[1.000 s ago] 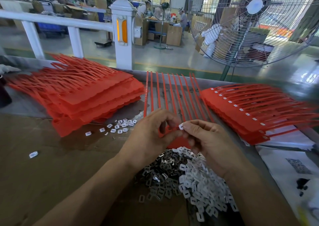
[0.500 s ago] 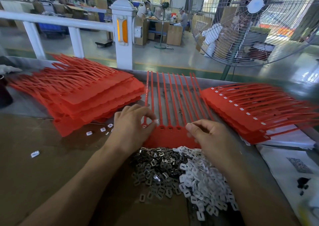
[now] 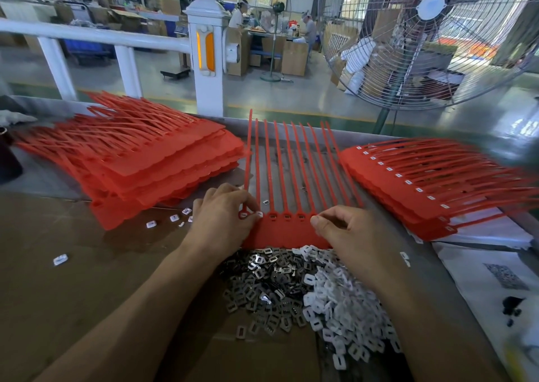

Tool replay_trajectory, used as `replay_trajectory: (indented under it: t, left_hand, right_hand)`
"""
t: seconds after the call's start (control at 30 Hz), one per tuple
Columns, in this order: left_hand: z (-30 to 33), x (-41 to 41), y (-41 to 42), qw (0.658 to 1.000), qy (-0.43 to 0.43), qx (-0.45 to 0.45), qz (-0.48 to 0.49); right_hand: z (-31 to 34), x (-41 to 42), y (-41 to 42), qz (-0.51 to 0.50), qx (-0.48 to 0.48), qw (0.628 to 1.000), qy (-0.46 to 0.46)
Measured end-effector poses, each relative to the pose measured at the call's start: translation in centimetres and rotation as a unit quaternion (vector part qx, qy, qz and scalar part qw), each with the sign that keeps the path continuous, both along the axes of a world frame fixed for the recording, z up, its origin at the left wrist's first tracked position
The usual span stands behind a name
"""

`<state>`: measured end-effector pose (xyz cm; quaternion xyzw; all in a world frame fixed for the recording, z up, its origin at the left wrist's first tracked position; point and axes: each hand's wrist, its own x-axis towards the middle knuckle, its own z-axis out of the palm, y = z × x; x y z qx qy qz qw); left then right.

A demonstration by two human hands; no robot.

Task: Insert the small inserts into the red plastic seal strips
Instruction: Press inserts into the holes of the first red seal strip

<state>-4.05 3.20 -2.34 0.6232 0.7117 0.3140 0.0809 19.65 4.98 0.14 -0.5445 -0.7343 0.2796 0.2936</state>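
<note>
A: Seal strip sheet (image 3: 287, 231) lies flat at 12 o'clock of the insert pile (image 3: 309, 291). Thin, flexible, light, I'd judge.

B: Left hand (image 3: 223, 221) pinches a white insert (image 3: 259, 214) at a socket; right hand (image 3: 350, 230) curls, pinning the header. Grip inserts by their edges.

Inserts (image 3: 306, 294) before seal strips (image 3: 287, 183)
</note>
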Motion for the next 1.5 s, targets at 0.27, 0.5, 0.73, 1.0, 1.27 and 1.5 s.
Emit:
replay_trajectory:
  t: [0.27,0.5,0.73,1.0,1.27,1.5]
  left_hand:
    - [-0.3,0.2,0.0,1.000,0.003,0.007,0.013]
    - [-0.1,0.6,-0.4,0.999,0.037,0.028,0.003]
    - [0.1,0.5,-0.6,0.996,0.083,0.031,-0.014]
    - [0.6,0.9,-0.7,0.986,0.160,-0.014,-0.032]
    - [0.4,1.7,-0.6,0.982,0.189,-0.006,-0.005]
    - [0.3,1.2,-0.3,0.985,0.171,0.014,-0.010]
  right_hand:
    - [-0.7,0.2,0.5,0.001,-0.012,1.000,0.012]
    - [-1.0,0.3,0.8,0.009,-0.009,1.000,0.006]
    - [-1.1,0.5,0.9,0.014,-0.013,1.000,0.009]
    - [-1.3,0.4,1.0,0.032,0.010,0.999,-0.007]
    - [-0.6,1.1,1.0,0.078,0.013,0.995,-0.068]
    - [-0.2,1.9,1.4,0.091,-0.011,0.991,-0.102]
